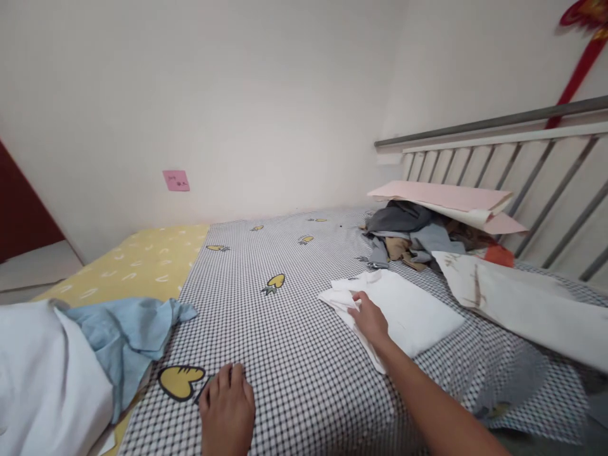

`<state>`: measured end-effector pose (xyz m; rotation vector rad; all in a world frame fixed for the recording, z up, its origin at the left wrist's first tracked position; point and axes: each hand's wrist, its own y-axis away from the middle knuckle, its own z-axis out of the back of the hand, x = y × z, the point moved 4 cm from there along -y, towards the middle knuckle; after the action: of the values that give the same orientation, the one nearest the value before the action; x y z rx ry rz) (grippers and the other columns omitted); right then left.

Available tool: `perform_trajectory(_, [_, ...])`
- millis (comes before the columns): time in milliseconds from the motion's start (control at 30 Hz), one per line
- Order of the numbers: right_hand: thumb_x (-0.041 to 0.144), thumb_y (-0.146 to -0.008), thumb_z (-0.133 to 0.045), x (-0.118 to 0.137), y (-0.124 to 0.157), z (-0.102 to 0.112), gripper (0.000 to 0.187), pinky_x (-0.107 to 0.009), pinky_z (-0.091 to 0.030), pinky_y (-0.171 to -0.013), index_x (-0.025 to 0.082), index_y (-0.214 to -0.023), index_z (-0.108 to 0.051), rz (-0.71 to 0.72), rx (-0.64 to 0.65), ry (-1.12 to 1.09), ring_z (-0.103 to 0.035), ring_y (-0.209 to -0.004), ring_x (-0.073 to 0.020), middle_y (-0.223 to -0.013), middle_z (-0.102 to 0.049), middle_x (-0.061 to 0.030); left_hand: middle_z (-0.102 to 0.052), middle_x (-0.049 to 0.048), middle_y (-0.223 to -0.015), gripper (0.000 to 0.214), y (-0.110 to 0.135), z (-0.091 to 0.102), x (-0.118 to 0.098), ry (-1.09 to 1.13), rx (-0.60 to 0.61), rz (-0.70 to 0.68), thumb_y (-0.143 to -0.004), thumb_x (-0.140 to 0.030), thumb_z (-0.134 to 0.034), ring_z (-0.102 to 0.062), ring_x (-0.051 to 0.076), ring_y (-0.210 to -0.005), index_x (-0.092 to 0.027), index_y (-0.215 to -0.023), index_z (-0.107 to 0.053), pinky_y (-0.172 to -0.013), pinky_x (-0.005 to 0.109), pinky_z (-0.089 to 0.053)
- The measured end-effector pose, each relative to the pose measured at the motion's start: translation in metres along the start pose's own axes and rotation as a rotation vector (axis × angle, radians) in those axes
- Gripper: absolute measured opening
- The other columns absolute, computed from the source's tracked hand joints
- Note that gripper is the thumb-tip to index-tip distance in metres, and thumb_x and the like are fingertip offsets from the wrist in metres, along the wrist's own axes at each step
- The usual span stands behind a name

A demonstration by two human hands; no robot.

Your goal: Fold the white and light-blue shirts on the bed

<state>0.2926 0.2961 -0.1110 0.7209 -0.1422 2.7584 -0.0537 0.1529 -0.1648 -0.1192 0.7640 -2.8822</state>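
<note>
View: head
Right hand (369, 318): on folded white cloth (408, 310), grip unclear
Left hand (228, 408): open, on checked bedsheet (294, 380), left of cloth
Heaped: grey clothes (399, 218) beyond cloth
Crumpled: pale blue fabric (126, 339), far left of cloth

room over the checked bedsheet (294, 354) up to the folded white cloth (408, 313); heaped clothes (403, 237) beyond

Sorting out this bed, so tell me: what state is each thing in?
White cloth, folded flat, one corner rumpled
Right hand, fingers on the cloth's edge
Left hand, resting on the checked sheet, empty
Light blue cloth, crumpled
Grey clothes, heaped
Pink card, bent over the heap
Stained white cloth, spread out
</note>
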Motion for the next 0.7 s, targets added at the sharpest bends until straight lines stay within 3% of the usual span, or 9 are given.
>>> perform_trajectory(100, [0.035,-0.094,-0.053,-0.002,-0.004,-0.004,0.027,-0.026,-0.042,-0.066,0.027,-0.119,-0.058,0.015,0.024,-0.036,-0.068,-0.085,-0.0171,-0.095,-0.072,-0.0011,-0.064,0.0132,-0.130,0.040,0.000,-0.001,0.001,-0.001,0.000,0.002,-0.099,-0.017,-0.034,-0.056,0.028,-0.116,-0.013,-0.125,-0.064,-0.104,0.047,-0.035])
perform_trajectory(200, [0.033,-0.092,-0.056,-0.005,-0.012,-0.007,0.026,-0.025,-0.043,-0.069,0.026,-0.116,-0.063,0.027,0.025,-0.047,-0.068,-0.092,-0.0177,-0.104,-0.074,-0.0030,-0.065,0.0128,-0.130,0.040,0.000,-0.005,0.003,-0.014,0.012,0.002,-0.098,-0.016,-0.035,-0.056,0.027,-0.116,-0.014,-0.125,-0.065,-0.103,0.046,-0.036])
perform_trajectory(367, [0.034,-0.095,-0.049,-0.008,-0.022,0.003,0.023,-0.026,-0.045,-0.071,0.024,-0.108,-0.065,0.029,-0.001,-0.024,-0.068,-0.092,-0.0188,-0.103,-0.074,-0.0044,-0.066,0.0120,-0.130,0.042,-0.001,-0.009,0.004,-0.012,0.018,0.012,-0.099,-0.016,-0.033,-0.056,0.027,-0.117,-0.014,-0.125,-0.066,-0.104,0.047,-0.035])
perform_trajectory(567, [0.014,-0.091,-0.045,-0.003,-0.011,0.015,0.033,-0.034,-0.039,-0.087,0.026,-0.118,-0.059,0.104,-0.016,0.098,-0.065,-0.105,-0.0231,-0.112,-0.071,-0.0084,-0.066,0.0120,-0.131,0.043,-0.003,-0.015,0.009,0.015,0.040,0.013,-0.099,-0.019,-0.033,-0.057,0.027,-0.117,-0.015,-0.126,-0.066,-0.106,0.048,-0.035])
perform_trajectory(700, [0.037,-0.098,-0.045,-0.001,-0.010,0.007,0.037,-0.032,-0.042,-0.086,0.025,-0.131,-0.052,0.104,0.062,0.080,-0.064,-0.110,-0.0205,-0.129,-0.064,-0.0101,-0.066,0.0122,-0.132,0.043,-0.004,-0.021,0.013,0.025,0.061,0.012,-0.098,-0.020,-0.034,-0.058,0.028,-0.117,-0.016,-0.127,-0.065,-0.105,0.048,-0.036])
